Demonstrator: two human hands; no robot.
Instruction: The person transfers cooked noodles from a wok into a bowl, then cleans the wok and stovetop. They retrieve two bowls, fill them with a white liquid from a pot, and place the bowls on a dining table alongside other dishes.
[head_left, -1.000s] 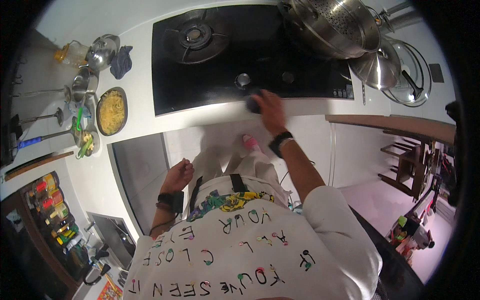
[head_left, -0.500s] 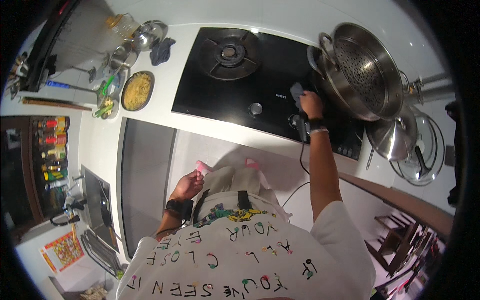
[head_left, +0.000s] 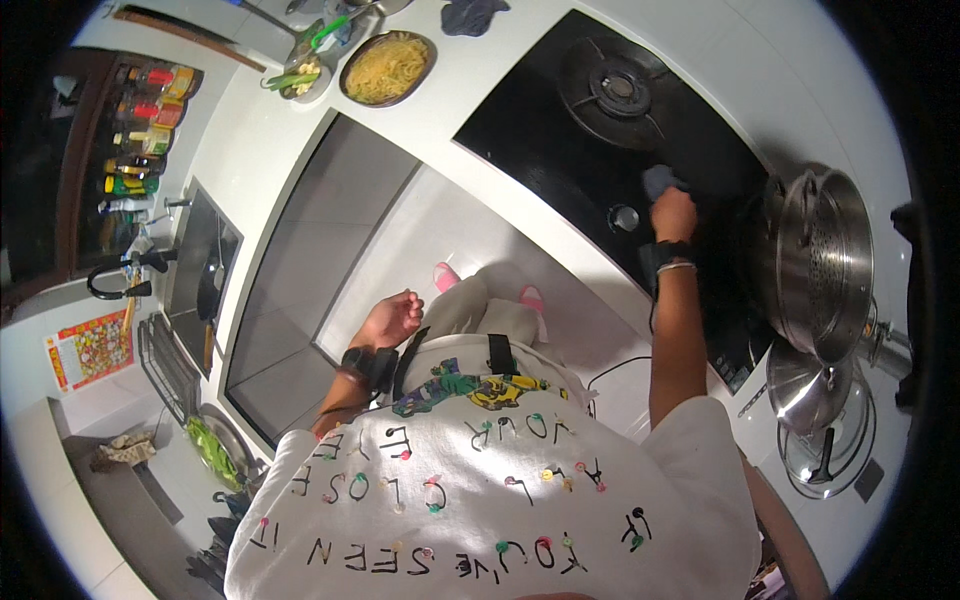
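Note:
My right hand (head_left: 674, 214) is closed on a grey cloth (head_left: 658, 181), pressed to the black glass of the gas stove (head_left: 530, 120). It lies between the round burner (head_left: 620, 92) and a control knob (head_left: 623, 218); part of the cloth is hidden under the fingers. My left hand (head_left: 392, 321) hangs in front of my waist, its fingers loosely curled, and nothing shows in them. A stack of steel steamer pots (head_left: 825, 265) stands on the stove to the right of my right hand.
Left of the stove are a dish of shredded yellow food (head_left: 388, 70), a small bowl of cut vegetables (head_left: 300, 80) and another dark cloth (head_left: 472, 15). Pot lids (head_left: 808, 390) lie at the right. A sink (head_left: 205, 270) and leafy greens (head_left: 212, 452) are at the left.
My view has turned, so the stove appears tilted and farther right. My right hand has moved with the cloth leftward over the stove, away from the pots. My left hand stays curled.

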